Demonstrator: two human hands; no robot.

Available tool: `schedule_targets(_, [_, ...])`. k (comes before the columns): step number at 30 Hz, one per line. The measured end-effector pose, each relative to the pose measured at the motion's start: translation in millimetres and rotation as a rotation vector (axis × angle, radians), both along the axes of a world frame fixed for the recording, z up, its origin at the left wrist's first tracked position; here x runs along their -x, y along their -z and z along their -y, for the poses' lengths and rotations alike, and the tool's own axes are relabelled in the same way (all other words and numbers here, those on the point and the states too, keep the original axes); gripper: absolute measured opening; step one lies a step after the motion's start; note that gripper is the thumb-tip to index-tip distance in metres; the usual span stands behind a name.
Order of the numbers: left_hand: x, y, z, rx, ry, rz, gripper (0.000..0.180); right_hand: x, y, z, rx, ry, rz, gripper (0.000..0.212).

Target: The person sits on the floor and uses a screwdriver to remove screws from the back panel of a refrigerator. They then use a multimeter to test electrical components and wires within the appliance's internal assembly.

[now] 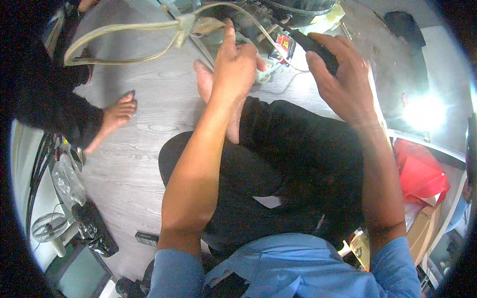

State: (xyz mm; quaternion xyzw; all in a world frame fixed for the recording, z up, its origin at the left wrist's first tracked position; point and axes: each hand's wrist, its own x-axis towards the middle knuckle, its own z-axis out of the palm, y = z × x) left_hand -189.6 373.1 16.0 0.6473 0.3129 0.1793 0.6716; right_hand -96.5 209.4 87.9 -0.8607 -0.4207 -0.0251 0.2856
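My left hand [238, 64] reaches to the far middle with its index finger stretched out and the other fingers partly curled. Its index fingertip lies beside a pale, tapered piece [207, 25] next to the knot of a cream cable bundle [124, 31]; whether they touch I cannot tell. In my right hand [343, 69] is a tool with a thick black handle [318, 49], its thin shaft directed toward the far middle. The tool's exact kind and tip are unclear. Between my hands lie a red-and-black packet [284, 45] and crumpled clear plastic [266, 74].
A round black container [303, 11] stands at the far edge. Another person's bare foot [119, 113] rests on the grey floor at left. A bright lamp [425, 113] shines at right, above a red bag [420, 171]. A small fan [49, 227] and black bag [94, 228] are near left.
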Motion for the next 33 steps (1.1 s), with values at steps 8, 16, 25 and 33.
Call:
schedule_targets(8, [6,3,-7,0.007,0.034,0.055,0.076,8,11,-25,-0.165,-0.023,0.164,0.029])
schedule_targets(16, [10,4,-13,0.009,0.087,0.063,0.074,17,14,-39,-0.091,0.039,0.156,0.031])
schedule_targets(25, [9,1,-12,-0.122,0.079,-0.03,0.073,7,11,-42,-0.057,0.145,-0.271,0.032])
schedule_targets(33, [10,-4,-8,-0.112,0.06,0.005,0.068,-2,42,-42,-0.223,0.021,-0.28,0.028])
